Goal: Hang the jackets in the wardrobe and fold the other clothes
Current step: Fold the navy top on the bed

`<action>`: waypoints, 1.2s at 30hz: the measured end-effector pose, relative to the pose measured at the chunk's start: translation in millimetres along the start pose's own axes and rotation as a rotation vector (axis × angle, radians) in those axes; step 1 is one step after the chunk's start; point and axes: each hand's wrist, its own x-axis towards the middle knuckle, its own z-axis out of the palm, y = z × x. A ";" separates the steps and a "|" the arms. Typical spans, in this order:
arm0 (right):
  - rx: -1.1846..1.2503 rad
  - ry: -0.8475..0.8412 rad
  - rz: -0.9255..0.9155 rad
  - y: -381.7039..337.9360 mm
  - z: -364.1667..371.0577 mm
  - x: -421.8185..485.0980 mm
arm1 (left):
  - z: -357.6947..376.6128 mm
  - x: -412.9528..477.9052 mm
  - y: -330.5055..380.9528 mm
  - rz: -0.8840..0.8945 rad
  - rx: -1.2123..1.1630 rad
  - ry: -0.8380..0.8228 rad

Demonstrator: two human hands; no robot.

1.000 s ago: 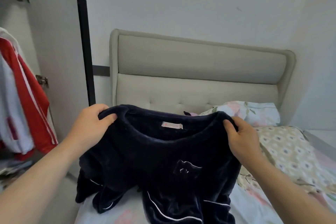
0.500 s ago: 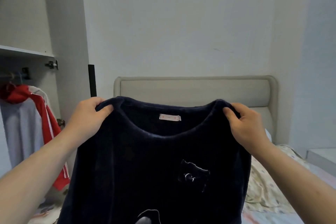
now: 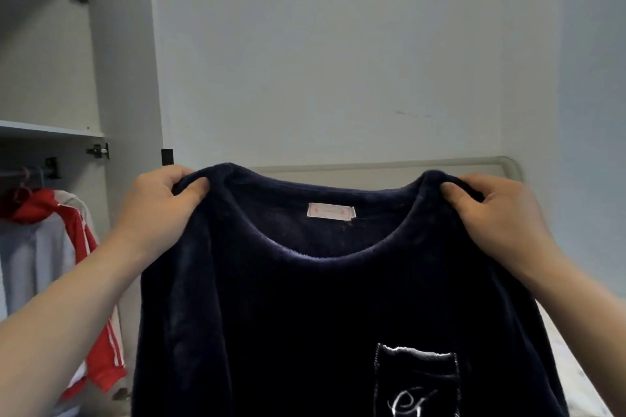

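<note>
Bedroom, pale wall behind. Left hand [image 3: 159, 210] and right hand [image 3: 501, 213] each pinch one shoulder of navy fleece top [image 3: 305, 315], thumbs in front. Garment hangs spread, clear of headboard [image 3: 372, 167]. Judged soft, limp, light, grippy pile; shoulder seams best hold for folding. Open wardrobe [image 3: 50, 78] at left, red-and-white jacket [image 3: 81, 247] hanging inside.
</note>
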 end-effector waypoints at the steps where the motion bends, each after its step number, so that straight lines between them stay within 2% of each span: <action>1: -0.003 -0.048 0.029 8.3 13.0 -2.8 | 11.0 -1.7 -11.4 -0.025 0.019 -0.038; 5: -0.057 -0.246 0.149 61.0 79.0 -40.2 | 62.7 -28.7 -77.1 -0.163 0.095 -0.201; 13: -0.339 -0.369 0.265 175.4 189.3 -133.4 | 159.8 -113.9 -217.4 -0.421 0.039 -0.408; 17: -0.364 -0.478 0.399 230.1 243.2 -177.8 | 207.6 -157.8 -280.1 -0.578 -0.052 -0.438; 19: -0.332 -0.487 0.489 252.1 266.5 -197.2 | 229.7 -177.1 -307.2 -0.649 -0.090 -0.434; 21: -0.384 -0.480 0.497 276.6 293.8 -219.2 | 253.3 -194.1 -338.7 -0.688 -0.079 -0.445; 23: -0.532 -0.447 0.446 289.6 310.3 -236.3 | 268.2 -207.6 -363.4 -0.666 0.034 -0.452; 24: -0.630 -0.458 0.408 297.0 318.5 -243.0 | 274.9 -214.3 -375.7 -0.589 0.207 -0.463; 26: -0.762 -0.592 0.434 314.7 337.9 -250.3 | 289.4 -228.1 -398.6 -0.467 0.506 -0.516; 27: -0.769 -0.664 0.516 323.6 346.0 -251.1 | 297.4 -233.9 -407.1 -0.508 0.513 -0.554; 28: -0.718 -0.688 0.636 333.0 354.1 -250.2 | 306.4 -238.1 -414.1 -0.589 0.457 -0.580; 29: -0.596 -0.653 0.783 339.1 361.1 -245.8 | 316.2 -240.0 -421.4 -0.761 0.270 -0.528; 31: -0.101 -0.417 1.104 346.5 383.6 -239.5 | 336.1 -238.1 -439.6 -1.096 -0.164 -0.306; 32: 0.103 -0.296 1.179 348.9 397.1 -237.9 | 343.7 -236.4 -444.2 -1.205 -0.312 -0.204; 33: 0.213 -0.210 1.163 352.3 409.8 -235.3 | 352.6 -234.0 -450.4 -1.213 -0.364 -0.139; 34: 0.219 -0.185 1.080 356.6 420.9 -231.2 | 362.3 -228.7 -456.1 -1.136 -0.315 -0.117; 36: 0.087 -0.183 0.865 368.8 443.6 -220.2 | 380.7 -211.2 -469.6 -0.872 -0.075 -0.142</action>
